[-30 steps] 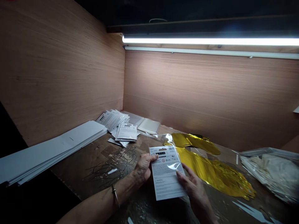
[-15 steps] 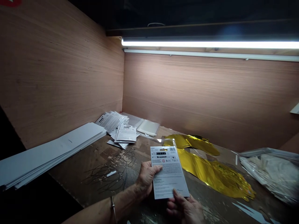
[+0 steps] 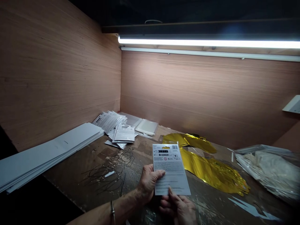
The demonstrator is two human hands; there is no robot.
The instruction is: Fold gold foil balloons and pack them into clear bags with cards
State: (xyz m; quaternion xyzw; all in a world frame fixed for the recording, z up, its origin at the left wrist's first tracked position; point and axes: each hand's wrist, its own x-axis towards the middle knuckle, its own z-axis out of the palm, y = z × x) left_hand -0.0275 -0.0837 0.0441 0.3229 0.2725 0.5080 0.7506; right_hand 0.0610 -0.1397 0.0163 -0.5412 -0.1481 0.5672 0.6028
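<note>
A white printed packaging card (image 3: 172, 168) with a hang hole near its top is held up in front of me, its text side facing me. My left hand (image 3: 150, 181) grips its left edge, thumb lying across the front. At the bottom edge, my right hand (image 3: 179, 206) pinches the card with the thumb in front and the fingers curled behind and below. A sliver of clear film shows above the card's top corner. Behind it, the shiny gold foil pieces (image 3: 215, 173) lie on the table.
Similar packed cards (image 3: 124, 133) lie piled at the back left, beside clear plastic sleeves (image 3: 147, 126). Long white card strips (image 3: 49, 153) are stacked at left. Thin dark strings (image 3: 110, 172) lie tangled on the worn table. Clear plastic bags (image 3: 267, 168) sit at right, near white paper scraps (image 3: 254, 208).
The right hand has slid a little left along the card's bottom edge. The card stands slightly straighter, and its top film shows less. The whole view has shifted slightly.
</note>
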